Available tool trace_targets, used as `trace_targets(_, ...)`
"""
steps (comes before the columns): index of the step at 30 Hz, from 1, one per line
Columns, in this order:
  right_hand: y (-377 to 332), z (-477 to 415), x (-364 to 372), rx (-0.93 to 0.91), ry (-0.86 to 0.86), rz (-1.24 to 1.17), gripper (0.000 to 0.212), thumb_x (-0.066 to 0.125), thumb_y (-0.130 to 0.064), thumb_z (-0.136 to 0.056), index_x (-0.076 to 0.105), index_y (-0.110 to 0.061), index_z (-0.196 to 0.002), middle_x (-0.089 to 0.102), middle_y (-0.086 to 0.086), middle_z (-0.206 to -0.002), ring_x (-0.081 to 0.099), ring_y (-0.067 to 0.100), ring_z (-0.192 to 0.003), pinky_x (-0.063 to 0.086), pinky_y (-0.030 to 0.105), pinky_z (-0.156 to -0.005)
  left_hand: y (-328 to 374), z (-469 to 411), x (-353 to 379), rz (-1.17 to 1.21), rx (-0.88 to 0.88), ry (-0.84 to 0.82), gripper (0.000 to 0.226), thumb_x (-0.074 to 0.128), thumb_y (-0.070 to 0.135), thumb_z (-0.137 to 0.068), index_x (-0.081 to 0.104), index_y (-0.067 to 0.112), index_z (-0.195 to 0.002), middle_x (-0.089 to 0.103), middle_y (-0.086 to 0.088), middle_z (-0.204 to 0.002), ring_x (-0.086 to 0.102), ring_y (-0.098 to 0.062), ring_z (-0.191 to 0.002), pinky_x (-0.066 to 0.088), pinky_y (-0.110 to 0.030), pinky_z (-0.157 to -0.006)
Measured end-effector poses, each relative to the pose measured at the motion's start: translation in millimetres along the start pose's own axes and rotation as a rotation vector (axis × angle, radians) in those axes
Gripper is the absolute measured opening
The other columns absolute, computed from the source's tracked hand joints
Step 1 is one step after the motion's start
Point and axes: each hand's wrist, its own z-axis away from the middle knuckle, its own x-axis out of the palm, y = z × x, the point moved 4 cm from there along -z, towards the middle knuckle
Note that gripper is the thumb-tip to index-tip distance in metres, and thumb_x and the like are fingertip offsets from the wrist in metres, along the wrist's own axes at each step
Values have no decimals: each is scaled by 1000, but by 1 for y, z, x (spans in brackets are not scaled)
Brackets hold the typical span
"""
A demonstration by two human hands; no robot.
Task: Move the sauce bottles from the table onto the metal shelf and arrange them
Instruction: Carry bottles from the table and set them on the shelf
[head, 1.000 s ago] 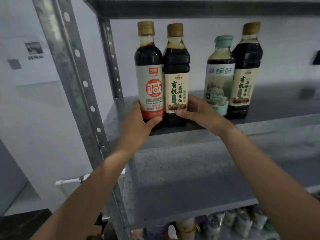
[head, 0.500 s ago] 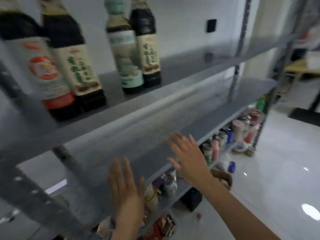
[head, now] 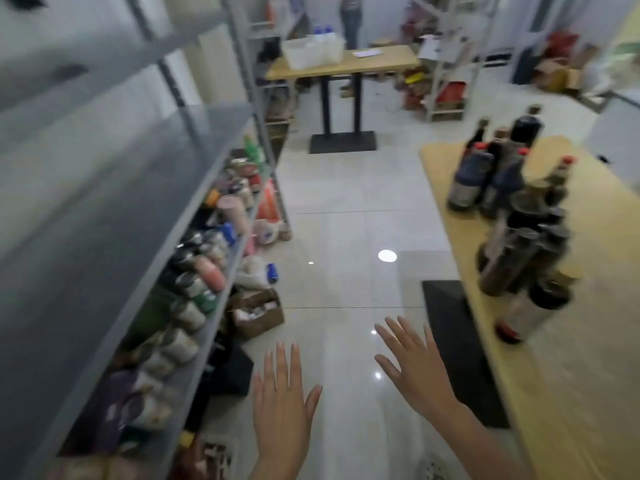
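Both hands hang low in the frame over the tiled floor [head: 349, 188], holding nothing: the left hand [head: 282, 403] at bottom centre and the right hand [head: 415, 368] just right of it, each with fingers straight and spread. The sauce bottles [head: 512, 216] stand clustered on the table [head: 588, 341] at the right, blurred. The metal shelf [head: 114, 216] runs along the left.

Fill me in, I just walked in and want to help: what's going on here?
A person stands between a metal shelf on their left and a wooden table on their right. The left hand and right hand are open and empty over the floor. A cluster of dark sauce bottles stands on the table, not yet shelved.
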Motion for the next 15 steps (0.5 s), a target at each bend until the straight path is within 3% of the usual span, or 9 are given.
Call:
trace_targets(2,47,18,-6,142,31,-13,57,8,-56,-97,44,-32,-134,55,-6,-136,42,15,-132,9,39,-113,47,-19,7,13,114,6,71,15,62,-93,34,13,-141,47,-16,-142,36,-33,-132,29,-49,-104)
trace_targets(5,111,42,-15,316,62,-35,62,13,-59,-91,40,-33,-140,45,-7,-145,31,12,-139,30,43,-109,121,-40,15,11,265,-34,75,31,64,-89,33,14,-145,46,-14,-144,42,-35,-132,36,-51,-105)
trace_targets(8,162,61,-23,421,91,-118,72,12,-63,-83,25,-32,-147,25,-8,-156,20,15,-144,17,42,-114,187,-55,27,27,367,-87,79,21,63,-87,20,15,-149,39,-12,-148,38,-33,-135,13,-43,-112)
trace_targets(11,204,68,-33,567,163,-264,69,46,-53,-91,19,-26,-149,30,-2,-154,30,19,-140,24,37,-113,247,-71,33,119,445,-145,87,38,62,-87,-1,17,-151,23,-8,-156,21,-29,-142,17,-42,-117)
trace_targets(13,227,63,-38,690,252,-419,85,64,-45,-83,16,-22,-149,36,1,-150,38,22,-134,36,37,-106,281,-83,36,198,492,-190,91,46,53,-91,-19,22,-146,-3,-1,-159,-2,-22,-147,12,-37,-119)
trace_targets(15,246,48,-42,764,307,-562,99,74,-44,-74,15,-20,-149,35,2,-150,38,22,-134,40,38,-103,309,-98,38,296,494,-244,91,52,43,-93,-21,25,-145,-14,3,-158,-10,-16,-146,7,-31,-120)
